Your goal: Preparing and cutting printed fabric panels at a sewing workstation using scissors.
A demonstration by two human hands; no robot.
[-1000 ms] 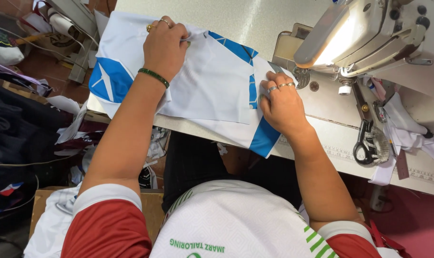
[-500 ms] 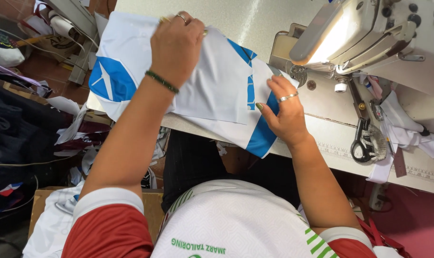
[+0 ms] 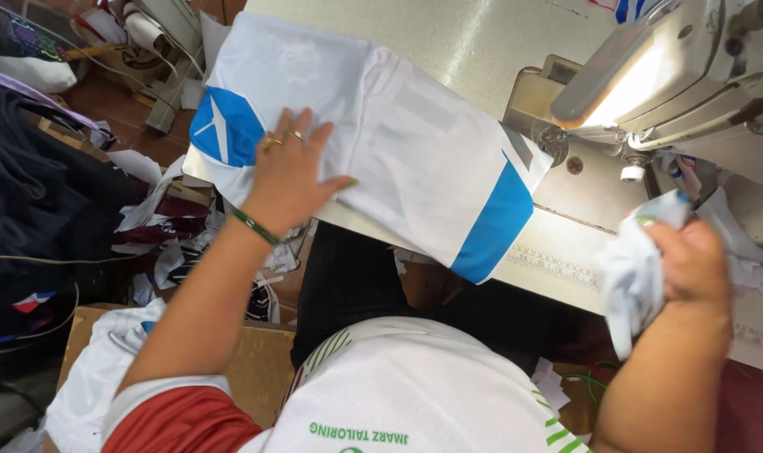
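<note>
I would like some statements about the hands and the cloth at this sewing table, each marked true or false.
1. The left hand lies flat on the white and blue garment. True.
2. The right hand is empty. False: it grips a bunched white cloth.
3. The garment hangs over the near edge of the table. True.
4. The sewing machine lamp is off. False: it glows brightly.
5. The left wrist bears a green band. True.

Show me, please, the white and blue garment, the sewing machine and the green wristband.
garment (image 3: 398, 143), head view, white middle panel.
sewing machine (image 3: 650, 75), head view, lit underside of head.
wristband (image 3: 256, 227), head view, band on left wrist.
</note>
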